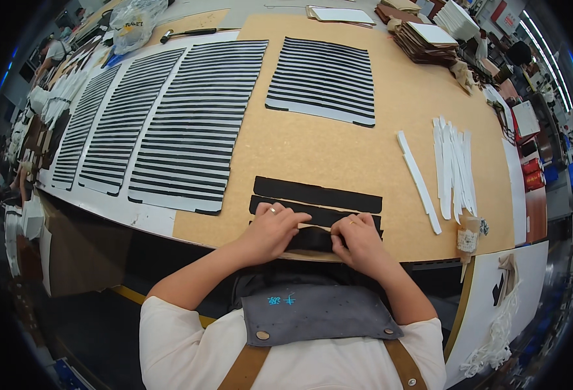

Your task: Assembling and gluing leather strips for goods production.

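Observation:
Near the front edge of the table, a black strip (311,240) bows between my two hands; its material is not clear. My left hand (272,233), with a ring on it, closes on the strip's left part, the index finger stretched toward the right. At the strip's right part, my right hand (359,240) pinches it with bent fingers. Just beyond lie two flat black strips, the far one (317,194) fully visible and the nearer one (325,215) partly covered by my hands. The fingertips' undersides are hidden.
Black-and-white striped sheets (198,123) cover the left, with another striped sheet (322,81) at the far middle. Right of my hands lie white strips (454,166) and a small container (468,238). A hammer (189,32), a plastic bag (133,26) and stacked brown pieces (423,49) stand farther back.

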`<control>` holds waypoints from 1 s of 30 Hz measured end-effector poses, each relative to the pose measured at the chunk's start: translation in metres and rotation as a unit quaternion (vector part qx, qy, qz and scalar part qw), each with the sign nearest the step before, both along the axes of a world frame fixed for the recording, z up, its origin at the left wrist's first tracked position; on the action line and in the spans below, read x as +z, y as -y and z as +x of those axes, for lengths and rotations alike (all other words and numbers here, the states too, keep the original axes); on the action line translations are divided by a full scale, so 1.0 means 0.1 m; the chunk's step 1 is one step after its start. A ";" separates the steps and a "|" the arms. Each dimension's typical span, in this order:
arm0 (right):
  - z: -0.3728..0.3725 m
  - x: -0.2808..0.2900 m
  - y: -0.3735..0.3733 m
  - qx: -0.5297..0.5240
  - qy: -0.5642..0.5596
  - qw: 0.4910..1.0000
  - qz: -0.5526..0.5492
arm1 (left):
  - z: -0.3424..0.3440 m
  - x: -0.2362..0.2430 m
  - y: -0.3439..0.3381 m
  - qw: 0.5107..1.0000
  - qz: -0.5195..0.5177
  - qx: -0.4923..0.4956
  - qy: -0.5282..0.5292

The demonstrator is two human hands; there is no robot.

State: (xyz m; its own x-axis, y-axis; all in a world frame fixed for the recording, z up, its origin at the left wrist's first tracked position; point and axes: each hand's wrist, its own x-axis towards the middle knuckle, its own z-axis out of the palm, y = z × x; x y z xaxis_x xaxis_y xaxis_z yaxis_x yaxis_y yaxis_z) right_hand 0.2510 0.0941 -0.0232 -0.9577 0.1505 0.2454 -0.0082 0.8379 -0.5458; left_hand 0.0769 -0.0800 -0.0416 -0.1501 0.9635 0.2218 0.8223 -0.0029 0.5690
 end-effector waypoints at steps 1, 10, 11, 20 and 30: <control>0.00 0.04 -0.09 -0.009 0.025 0.999 -0.019 | -0.08 0.04 -0.02 1.000 0.002 0.015 0.014; -0.26 0.44 -0.41 0.015 0.008 0.999 -0.049 | -0.40 0.40 -0.41 0.996 0.051 -0.011 0.074; -0.31 0.48 -0.39 0.043 0.007 0.997 -0.065 | -0.37 0.42 -0.50 0.993 0.077 -0.034 0.079; -0.30 0.22 -0.93 -0.081 0.051 0.976 -0.196 | -0.86 0.35 -0.62 0.984 -0.065 0.054 0.155; -0.30 -0.09 -1.11 -0.225 0.157 0.951 -0.143 | -1.16 0.01 -0.54 0.980 -0.111 0.154 0.059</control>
